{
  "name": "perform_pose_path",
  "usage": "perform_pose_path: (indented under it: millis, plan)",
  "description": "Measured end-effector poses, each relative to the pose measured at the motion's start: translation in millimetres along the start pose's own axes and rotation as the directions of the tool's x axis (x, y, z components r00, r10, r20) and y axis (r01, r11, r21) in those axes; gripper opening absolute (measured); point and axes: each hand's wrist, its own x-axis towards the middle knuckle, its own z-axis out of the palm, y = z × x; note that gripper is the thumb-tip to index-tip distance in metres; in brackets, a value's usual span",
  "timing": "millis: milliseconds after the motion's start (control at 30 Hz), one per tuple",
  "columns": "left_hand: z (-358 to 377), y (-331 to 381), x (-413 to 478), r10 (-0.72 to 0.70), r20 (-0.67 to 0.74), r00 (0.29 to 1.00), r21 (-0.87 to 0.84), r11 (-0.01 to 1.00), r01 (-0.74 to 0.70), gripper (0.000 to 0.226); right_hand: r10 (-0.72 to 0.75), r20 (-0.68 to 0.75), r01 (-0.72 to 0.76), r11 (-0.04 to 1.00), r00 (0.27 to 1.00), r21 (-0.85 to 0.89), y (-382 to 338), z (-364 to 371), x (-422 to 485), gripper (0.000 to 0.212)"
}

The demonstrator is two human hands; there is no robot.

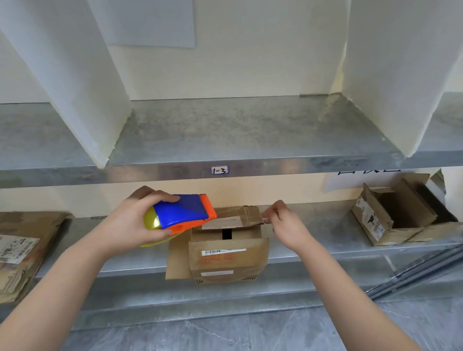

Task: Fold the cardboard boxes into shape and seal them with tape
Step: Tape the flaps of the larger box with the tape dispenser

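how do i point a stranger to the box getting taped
Look at the lower metal shelf, below the 1-3 label. The folded box stands at its front edge. Unlike the flattened cardboard left and open box right, it stands upright.

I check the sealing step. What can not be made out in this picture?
Head view:
- Tape roll: hidden inside the tape dispenser gripped by the left hand.
- Tape pinched by the right hand: clear, edges hardly visible.
- Left of the box top: behind the dispenser.
- Box labels: print too small.
- Wall sign: writing cut by the upper shelf.
- Flattened cardboard: cut by the left edge.
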Motion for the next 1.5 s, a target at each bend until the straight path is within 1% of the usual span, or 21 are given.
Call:
perform_pose_path:
  millis: [133,233,400,533,667,800,1033,1200,1400,1500]
  plan:
    - [-5,16,-5,0.01,-0.021,1.0,-0.007,1.0,-0.01,0.06,0.0,-0.063,0.003,0.999,0.998,0.043,-2,-7,-10,0.012]
    - [-11,28,-9,0.008,-0.018,1.0,-0.008,1.0,-0.009,0.059,-0.001,-0.102,0.006,0.999,0.995,0.044,-3,-19,-17,0.015]
    - [-12,52,-19,0.031,0.006,0.999,-0.069,0.997,-0.03,0.061,0.012,-0.164,0.002,0.997,0.986,0.083,5,-31,-44,0.019]
    - [-1,64,-12,0.11,0.091,0.99,-0.046,0.993,-0.107,0.062,0.037,-0.177,-0.021,0.995,0.983,0.094,14,-36,-60,0.019]
    - [19,61,9,0.134,0.226,0.965,-0.024,0.991,-0.132,0.065,0.075,-0.162,-0.06,0.994,0.984,0.097,23,-32,-66,0.02]
    - [38,49,25,0.127,0.248,0.96,0.023,0.99,-0.137,0.067,0.118,-0.138,-0.099,0.986,0.983,0.137,29,-20,-64,0.019]
    - [55,18,30,0.086,0.24,0.967,-0.026,0.996,-0.082,0.062,0.167,-0.095,-0.158,0.983,0.981,0.096,46,-10,-38,0.018]
    - [56,-2,32,-0.032,0.224,0.974,-0.087,0.995,0.053,0.061,0.148,-0.118,-0.156,0.986,0.982,-0.066,64,-4,-16,0.019]
    - [54,-8,42,-0.066,0.262,0.963,-0.05,0.995,0.081,0.062,0.176,-0.115,-0.184,0.981,0.978,-0.064,79,11,7,0.014]
    - [53,-7,37,-0.059,0.251,0.966,-0.074,0.994,0.079,0.063,0.157,-0.17,-0.169,0.984,0.973,-0.054,80,13,15,0.013]
